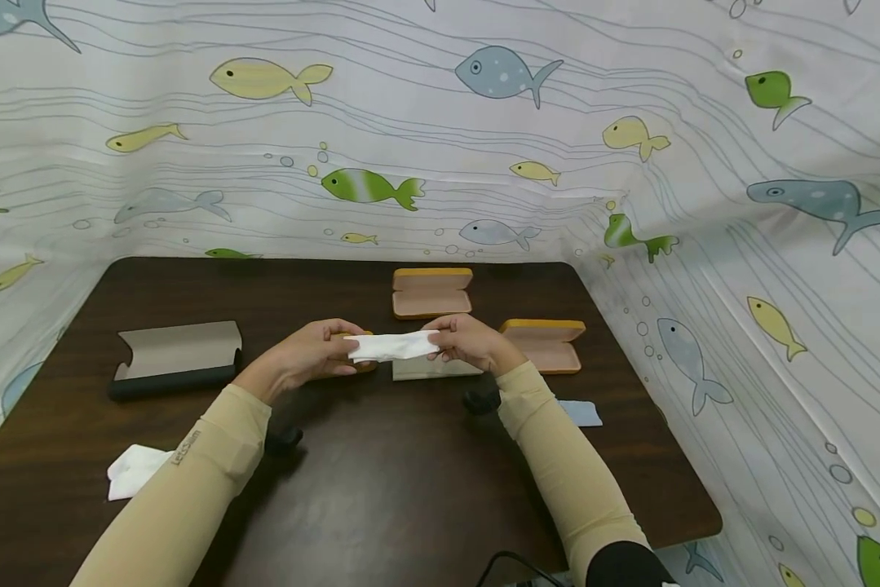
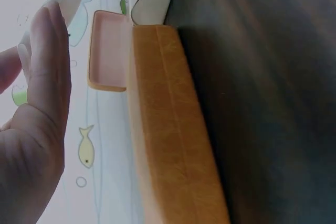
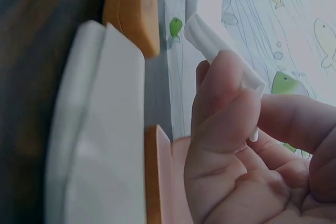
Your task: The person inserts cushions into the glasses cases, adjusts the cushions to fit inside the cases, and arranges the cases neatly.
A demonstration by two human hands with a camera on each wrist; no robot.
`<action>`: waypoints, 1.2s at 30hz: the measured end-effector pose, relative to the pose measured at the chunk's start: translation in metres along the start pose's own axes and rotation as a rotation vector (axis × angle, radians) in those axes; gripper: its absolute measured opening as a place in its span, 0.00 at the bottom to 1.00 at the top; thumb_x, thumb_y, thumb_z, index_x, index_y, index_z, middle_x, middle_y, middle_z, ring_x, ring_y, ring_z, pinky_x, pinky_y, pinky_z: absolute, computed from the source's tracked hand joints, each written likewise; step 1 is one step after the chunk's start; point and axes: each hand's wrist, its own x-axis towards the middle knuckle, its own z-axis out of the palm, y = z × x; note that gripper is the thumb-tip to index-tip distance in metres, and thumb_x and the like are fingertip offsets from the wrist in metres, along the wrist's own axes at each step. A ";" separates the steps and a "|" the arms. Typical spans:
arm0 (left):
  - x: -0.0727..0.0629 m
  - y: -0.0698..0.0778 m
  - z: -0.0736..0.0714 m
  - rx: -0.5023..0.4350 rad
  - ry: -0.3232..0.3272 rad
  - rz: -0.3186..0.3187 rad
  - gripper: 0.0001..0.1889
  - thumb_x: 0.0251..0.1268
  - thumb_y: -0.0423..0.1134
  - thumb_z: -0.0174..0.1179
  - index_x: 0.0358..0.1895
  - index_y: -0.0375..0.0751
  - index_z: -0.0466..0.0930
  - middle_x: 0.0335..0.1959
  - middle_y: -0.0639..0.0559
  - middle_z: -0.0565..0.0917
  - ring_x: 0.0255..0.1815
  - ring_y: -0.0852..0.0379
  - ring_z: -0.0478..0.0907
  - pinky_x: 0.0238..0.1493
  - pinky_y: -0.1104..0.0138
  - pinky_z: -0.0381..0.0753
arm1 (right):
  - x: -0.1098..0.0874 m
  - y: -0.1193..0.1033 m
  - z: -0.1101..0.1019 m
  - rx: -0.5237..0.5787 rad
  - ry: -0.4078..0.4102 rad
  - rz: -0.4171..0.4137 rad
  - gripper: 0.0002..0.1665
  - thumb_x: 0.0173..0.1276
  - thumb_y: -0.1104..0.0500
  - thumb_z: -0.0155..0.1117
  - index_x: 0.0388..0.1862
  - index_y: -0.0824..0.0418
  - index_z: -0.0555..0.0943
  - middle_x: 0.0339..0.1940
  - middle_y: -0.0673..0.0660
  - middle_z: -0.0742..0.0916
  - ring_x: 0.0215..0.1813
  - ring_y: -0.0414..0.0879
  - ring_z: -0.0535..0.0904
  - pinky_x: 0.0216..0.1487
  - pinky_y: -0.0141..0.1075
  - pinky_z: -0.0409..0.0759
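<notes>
Both hands hold a folded white tissue (image 1: 393, 346) stretched between them as a narrow strip above the table. My left hand (image 1: 309, 352) pinches its left end between thumb and fingers; in the left wrist view the fingers (image 2: 48, 61) lie along it. At the other end, my right hand (image 1: 472, 342) pinches it between thumb and fingertips, which the right wrist view shows closely. Below the strip lies a cream-white case (image 1: 435, 369), partly covered by it. An orange glasses case (image 2: 170, 129) stands beside my left hand, mostly hidden behind it in the head view.
Two open orange cases with pink lining stand farther back, one at the centre (image 1: 432, 304) and one at the right (image 1: 557, 356). An open dark case (image 1: 179, 359) lies left. Another white tissue (image 1: 134, 471) is by the left sleeve, a light blue cloth (image 1: 581, 413) by the right.
</notes>
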 end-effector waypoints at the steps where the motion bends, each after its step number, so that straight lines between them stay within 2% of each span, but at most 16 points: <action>1: 0.003 0.002 0.000 0.000 0.000 -0.001 0.23 0.80 0.34 0.53 0.70 0.28 0.62 0.63 0.33 0.70 0.54 0.50 0.81 0.55 0.60 0.84 | 0.002 -0.002 -0.003 0.000 0.003 0.002 0.19 0.80 0.66 0.54 0.65 0.72 0.74 0.48 0.62 0.83 0.37 0.44 0.85 0.34 0.29 0.81; 7: 0.021 0.011 -0.003 -0.042 0.003 -0.023 0.21 0.80 0.33 0.53 0.68 0.29 0.64 0.62 0.33 0.70 0.53 0.44 0.83 0.52 0.60 0.85 | 0.013 -0.011 -0.019 -0.025 0.029 0.023 0.24 0.81 0.66 0.52 0.71 0.74 0.69 0.49 0.63 0.80 0.38 0.44 0.85 0.35 0.29 0.81; 11: 0.033 0.017 -0.005 -0.052 0.020 -0.036 0.21 0.80 0.33 0.52 0.69 0.30 0.63 0.63 0.33 0.71 0.57 0.40 0.82 0.52 0.60 0.85 | 0.019 -0.015 -0.030 -0.069 0.050 0.052 0.28 0.81 0.65 0.52 0.75 0.72 0.64 0.48 0.62 0.78 0.40 0.45 0.85 0.37 0.29 0.82; 17: 0.056 0.026 -0.009 -0.007 0.011 -0.044 0.22 0.81 0.33 0.50 0.71 0.29 0.61 0.64 0.32 0.73 0.60 0.41 0.81 0.59 0.56 0.81 | 0.032 -0.024 -0.044 -0.060 0.073 0.064 0.22 0.80 0.66 0.53 0.70 0.70 0.72 0.45 0.61 0.82 0.39 0.45 0.85 0.36 0.30 0.81; 22: 0.075 0.031 -0.013 0.028 0.021 -0.065 0.25 0.82 0.33 0.48 0.75 0.29 0.57 0.65 0.30 0.71 0.65 0.37 0.76 0.64 0.52 0.76 | 0.044 -0.028 -0.052 -0.046 0.099 0.085 0.19 0.80 0.67 0.53 0.67 0.70 0.75 0.46 0.61 0.82 0.38 0.45 0.84 0.34 0.29 0.80; 27: 0.094 0.029 -0.016 0.020 0.049 -0.104 0.27 0.82 0.32 0.46 0.78 0.29 0.53 0.66 0.31 0.68 0.67 0.35 0.72 0.67 0.50 0.74 | 0.055 -0.026 -0.058 -0.029 0.153 0.140 0.20 0.79 0.69 0.52 0.67 0.69 0.75 0.48 0.64 0.82 0.37 0.46 0.84 0.33 0.29 0.80; 36: 0.126 0.024 -0.016 0.004 0.097 -0.141 0.29 0.79 0.28 0.48 0.78 0.29 0.52 0.69 0.27 0.63 0.63 0.39 0.76 0.67 0.52 0.74 | 0.076 -0.026 -0.066 -0.029 0.246 0.161 0.21 0.76 0.73 0.52 0.66 0.72 0.76 0.53 0.66 0.79 0.39 0.48 0.81 0.37 0.29 0.81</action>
